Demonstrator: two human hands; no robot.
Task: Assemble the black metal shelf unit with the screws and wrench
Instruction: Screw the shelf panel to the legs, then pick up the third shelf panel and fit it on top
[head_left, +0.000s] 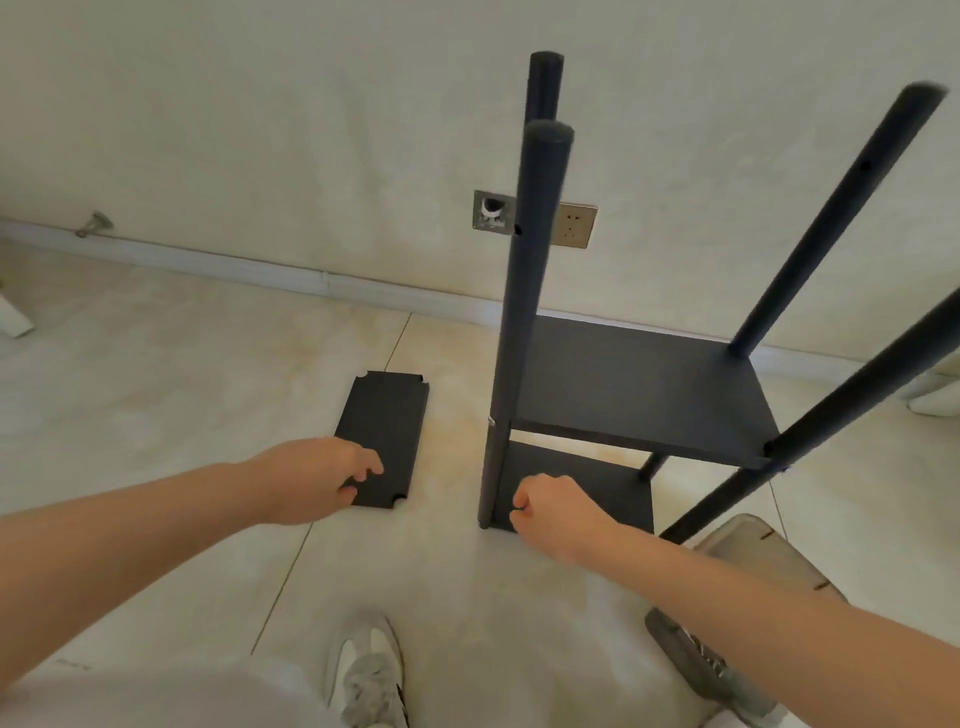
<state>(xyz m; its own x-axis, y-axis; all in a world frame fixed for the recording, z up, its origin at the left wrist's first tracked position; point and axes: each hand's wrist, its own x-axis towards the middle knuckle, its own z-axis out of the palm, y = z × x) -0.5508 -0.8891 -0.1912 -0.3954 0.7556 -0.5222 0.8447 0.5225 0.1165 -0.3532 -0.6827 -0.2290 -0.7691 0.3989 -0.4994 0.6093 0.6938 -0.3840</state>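
Head view, arms extended forward and down.

Left hand (317, 480): palm down over the near-left corner of a loose black shelf panel (387, 415) lying flat on the floor, fingers loosely bent, gripping nothing.

Right hand (553, 512): curled into a fist, nothing visible inside, above the lower shelf (587, 478) of the upright black shelf unit (639, 384), right of the panel.

No legible text, label, brand or number is present. The marks on the grey wall plate (492, 210) and on the floor tile (70, 663) at the lower left are too blurred to read.
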